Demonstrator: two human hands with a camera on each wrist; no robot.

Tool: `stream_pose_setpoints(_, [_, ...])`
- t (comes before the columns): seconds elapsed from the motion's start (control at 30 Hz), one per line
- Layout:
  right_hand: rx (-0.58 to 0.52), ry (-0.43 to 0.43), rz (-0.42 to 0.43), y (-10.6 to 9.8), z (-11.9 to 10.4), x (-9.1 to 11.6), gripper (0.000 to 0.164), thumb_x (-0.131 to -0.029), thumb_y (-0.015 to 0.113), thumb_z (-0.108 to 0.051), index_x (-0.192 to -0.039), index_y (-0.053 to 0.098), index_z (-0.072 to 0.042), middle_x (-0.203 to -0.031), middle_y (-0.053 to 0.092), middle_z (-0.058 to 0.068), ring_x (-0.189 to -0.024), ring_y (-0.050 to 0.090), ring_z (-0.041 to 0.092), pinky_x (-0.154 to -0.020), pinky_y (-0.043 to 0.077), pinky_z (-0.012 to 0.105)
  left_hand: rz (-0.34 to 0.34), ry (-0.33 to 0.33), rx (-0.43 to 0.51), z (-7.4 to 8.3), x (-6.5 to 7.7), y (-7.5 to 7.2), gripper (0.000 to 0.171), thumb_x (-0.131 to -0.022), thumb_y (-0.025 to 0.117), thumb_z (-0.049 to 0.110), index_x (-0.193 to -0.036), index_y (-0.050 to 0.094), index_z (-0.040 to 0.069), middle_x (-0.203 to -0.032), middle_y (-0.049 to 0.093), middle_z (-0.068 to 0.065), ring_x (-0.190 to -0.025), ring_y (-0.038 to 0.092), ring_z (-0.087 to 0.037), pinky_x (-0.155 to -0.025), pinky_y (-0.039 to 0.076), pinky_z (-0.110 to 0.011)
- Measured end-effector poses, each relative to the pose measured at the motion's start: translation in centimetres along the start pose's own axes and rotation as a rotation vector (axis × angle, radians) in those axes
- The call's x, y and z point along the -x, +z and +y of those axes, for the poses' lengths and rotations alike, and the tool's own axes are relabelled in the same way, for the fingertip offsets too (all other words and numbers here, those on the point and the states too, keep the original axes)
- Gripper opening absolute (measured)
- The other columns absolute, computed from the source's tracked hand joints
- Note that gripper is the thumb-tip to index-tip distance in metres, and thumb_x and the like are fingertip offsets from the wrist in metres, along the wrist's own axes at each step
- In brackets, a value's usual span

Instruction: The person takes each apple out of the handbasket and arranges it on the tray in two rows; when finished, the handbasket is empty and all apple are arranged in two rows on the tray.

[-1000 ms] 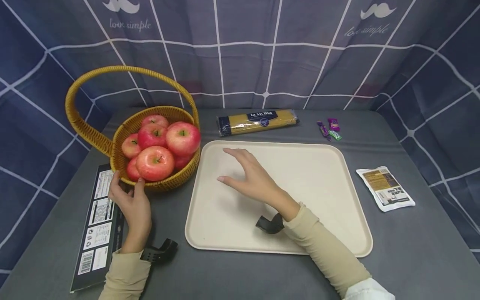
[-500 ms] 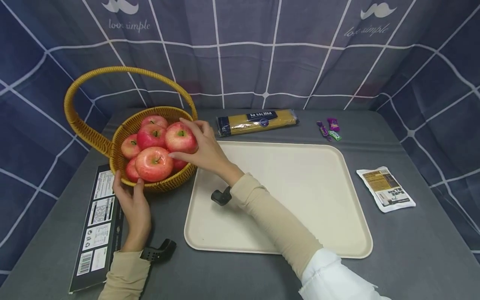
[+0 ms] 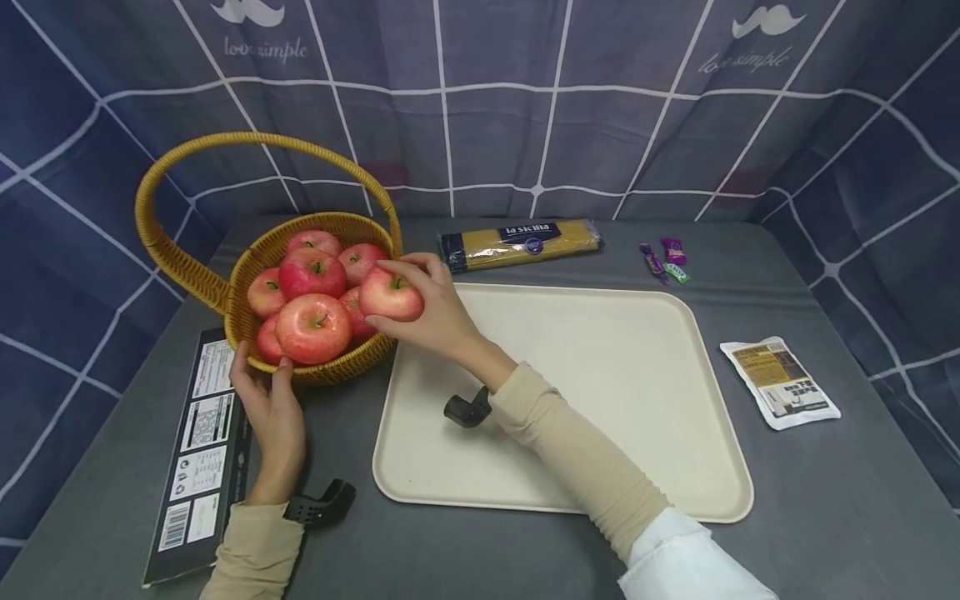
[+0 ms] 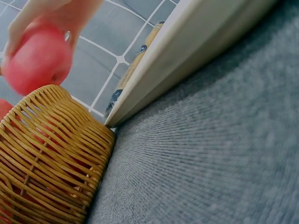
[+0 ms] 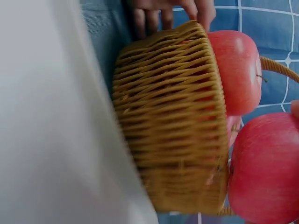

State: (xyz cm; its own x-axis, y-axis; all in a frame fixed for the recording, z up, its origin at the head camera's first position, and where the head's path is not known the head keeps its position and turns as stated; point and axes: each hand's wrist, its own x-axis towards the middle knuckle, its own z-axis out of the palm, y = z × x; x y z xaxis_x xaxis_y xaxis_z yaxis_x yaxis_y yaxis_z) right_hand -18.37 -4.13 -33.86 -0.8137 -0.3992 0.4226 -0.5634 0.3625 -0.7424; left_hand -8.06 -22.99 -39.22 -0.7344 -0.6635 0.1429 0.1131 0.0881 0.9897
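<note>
My right hand (image 3: 442, 312) pinches a red apple (image 3: 392, 296) between thumb and fingers, just above the right rim of a woven basket (image 3: 363, 357). In the left wrist view, this lifted apple (image 4: 39, 58) hangs over the basket's edge (image 4: 60, 154). Several more apples (image 3: 313, 327) lie inside the basket, whose tall handle (image 3: 262, 137) arches over its back left. My left hand (image 3: 273, 425) grips the basket's near rim; its fingers (image 5: 167, 18) rest against the wicker wall in the right wrist view.
A cream tray (image 3: 585, 400) lies right of the basket. Behind it is a pasta packet (image 3: 525, 244), with several wrapped candies (image 3: 663, 261) at back right. A white-and-brown pouch (image 3: 780, 382) lies at far right. A black box (image 3: 198, 458) with labels lies left of my left hand.
My right hand came left from over the tray, took hold of the right-hand apple, and has moved it slightly right and toward me. My left hand stays at the basket rim.
</note>
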Motion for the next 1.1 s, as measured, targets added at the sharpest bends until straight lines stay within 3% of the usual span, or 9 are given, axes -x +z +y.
stream_pose_setpoints(0.23, [0.047,0.027,-0.052,-1.8,2.8,1.2,0.06,-0.067,0.076,-0.032,-0.122,0.055,-0.023,-0.125,0.041,0.003,-0.119,0.033,0.018,-0.094,0.038,0.038,-0.005,0.007,-0.016,0.2,0.1,0.1,0.054,-0.091,0.044,0.01,-0.14,0.021,0.01,-0.146,0.021,-0.006,-0.132,0.026,-0.016,-0.108,0.023,-0.026])
stream_pose_setpoints(0.43, [0.133,0.076,-0.17,-1.9,5.3,1.0,0.062,-0.067,0.076,-0.031,-0.124,0.054,-0.019,-0.127,0.041,0.007,-0.119,0.035,0.021,-0.096,0.037,0.037,-0.007,-0.003,-0.034,0.6,0.3,0.1,0.054,-0.091,0.044,0.011,-0.14,0.021,0.009,-0.146,0.021,-0.007,-0.132,0.026,-0.016,-0.109,0.023,-0.029])
stream_pose_setpoints(0.6, [0.142,0.092,-0.241,-1.7,6.0,1.0,0.071,-0.067,0.077,-0.033,-0.131,0.047,-0.02,-0.13,0.037,0.009,-0.123,0.033,0.021,-0.1,0.036,0.037,-0.005,-0.012,-0.049,0.6,0.3,0.1,0.054,-0.091,0.043,0.012,-0.14,0.021,0.01,-0.147,0.021,-0.008,-0.133,0.026,-0.018,-0.111,0.021,-0.034])
stream_pose_setpoints(0.73, [0.148,0.089,-0.225,-2.1,4.9,1.0,0.081,-0.066,0.077,-0.039,-0.136,0.039,-0.024,-0.134,0.034,0.008,-0.126,0.03,0.021,-0.101,0.035,0.041,-0.003,-0.006,-0.054,0.3,0.3,0.0,0.054,-0.091,0.043,0.013,-0.14,0.021,0.011,-0.146,0.022,-0.006,-0.131,0.026,-0.017,-0.11,0.022,-0.033])
stream_pose_setpoints(0.87, [0.096,-0.002,-0.21,-1.7,2.2,0.5,0.082,-0.068,0.075,-0.043,-0.137,0.036,-0.025,-0.137,0.034,0.004,-0.127,0.031,0.017,-0.101,0.035,0.041,-0.003,-0.008,-0.068,0.2,0.3,-0.1,0.053,-0.092,0.042,0.015,-0.14,0.022,0.014,-0.146,0.022,-0.005,-0.131,0.027,-0.017,-0.109,0.022,-0.032])
stream_pose_setpoints(1.03, [-0.032,-0.112,-0.31,0.9,-1.2,-0.1,0.084,-0.069,0.074,-0.043,-0.14,0.03,-0.03,-0.144,0.028,-0.003,-0.131,0.026,0.006,-0.104,0.033,0.039,-0.015,0.009,-0.067,1.1,0.7,0.1,0.053,-0.091,0.042,0.013,-0.14,0.021,0.01,-0.146,0.021,-0.007,-0.131,0.027,-0.019,-0.109,0.023,-0.034])
stream_pose_setpoints(1.1, [-0.029,-0.125,-0.34,2.3,-2.1,-0.3,0.084,-0.07,0.073,-0.045,-0.14,0.028,-0.032,-0.146,0.024,-0.005,-0.133,0.021,0.004,-0.105,0.032,0.039,-0.019,0.015,-0.063,1.7,1.0,0.2,0.053,-0.091,0.042,0.013,-0.14,0.021,0.008,-0.146,0.021,-0.008,-0.13,0.027,-0.019,-0.108,0.023,-0.034])
